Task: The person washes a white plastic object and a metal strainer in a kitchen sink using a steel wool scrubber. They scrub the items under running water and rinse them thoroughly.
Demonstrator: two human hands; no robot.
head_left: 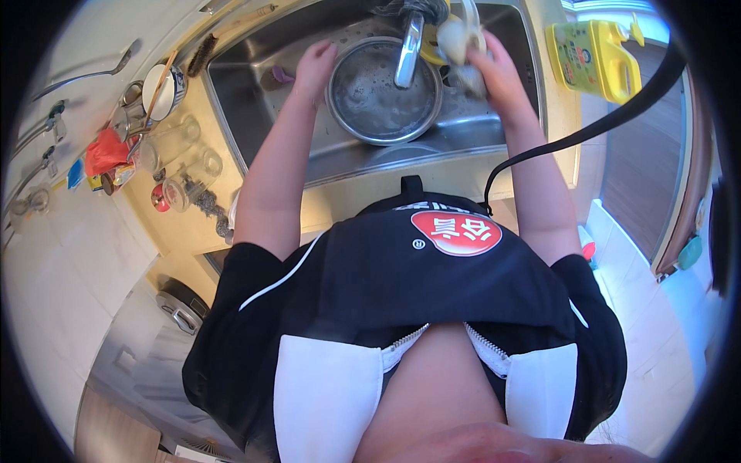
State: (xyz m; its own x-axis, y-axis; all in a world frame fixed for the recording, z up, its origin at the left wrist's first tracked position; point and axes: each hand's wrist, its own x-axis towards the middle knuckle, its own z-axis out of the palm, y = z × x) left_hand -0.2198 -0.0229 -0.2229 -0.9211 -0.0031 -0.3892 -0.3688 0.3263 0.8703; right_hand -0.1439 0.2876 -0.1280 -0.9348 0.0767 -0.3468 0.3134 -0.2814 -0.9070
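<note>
A round metal pan [384, 96] with a wet grey inside sits in the steel sink [270, 127], under the faucet spout [409, 54]. At the pan's upper left rim is my left hand [315, 68], its fingers curled closed; what they grip, if anything, is hidden. Right of the faucet, my right hand [498, 69] closes around a pale, rounded thing [454, 37] with a slim handle-like part. Its shape is blurred, so I cannot tell its kind. Just below it shows a blurred grey, fuzzy lump [468, 80]. A small purple scrap [282, 75] lies in the sink left of my left hand.
A yellow jug [594, 60] stands right of the sink. On the left counter are a white bowl [164, 92], glass jars [174, 147], a red cloth or bag [106, 153] and a dark brush [202, 54]. A black strap [594, 116] crosses near my right forearm.
</note>
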